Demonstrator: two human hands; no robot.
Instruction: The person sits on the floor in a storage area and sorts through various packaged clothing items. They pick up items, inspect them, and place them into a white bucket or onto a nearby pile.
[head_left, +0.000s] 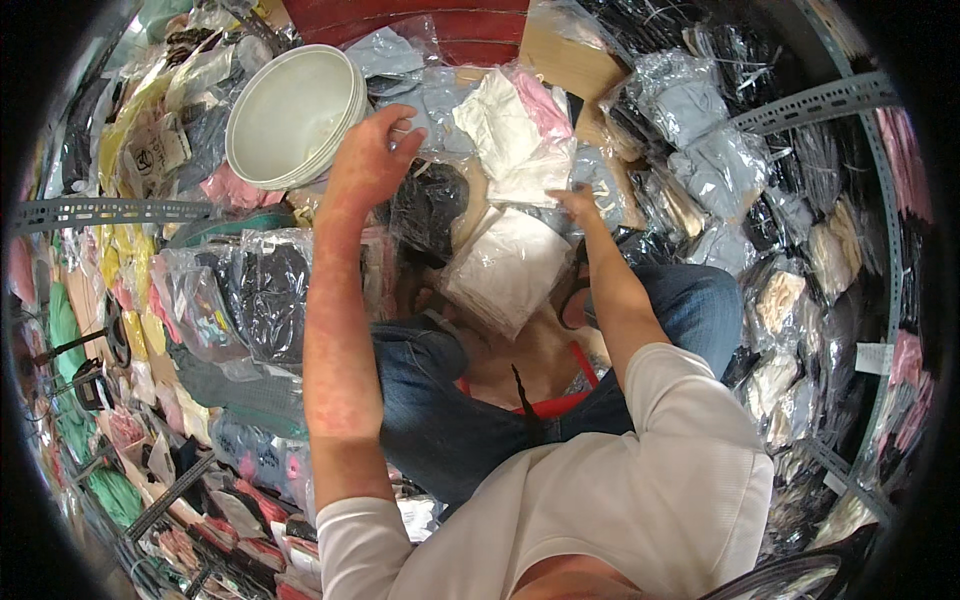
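A white folded garment with a pink part [518,140] lies spread on the pile in front of me, partly in or beside clear plastic. My right hand [576,203] is at its lower right corner, the fingers closed on the edge. My left hand [375,155] is raised beside a stack of pale round bowls [290,120], with its fingers bent and apart and nothing visible in them. Below the left hand lies a black garment in a clear bag [430,205]. Nearer to me, a white garment in a clear bag [508,268] rests between my knees.
Bagged grey garments [680,100] are heaped at the right. Black bagged clothes [275,300] lie left of my left forearm. Perforated metal shelf bars [815,103] cross both sides. A red surface [440,30] and a cardboard piece [570,58] are at the far side.
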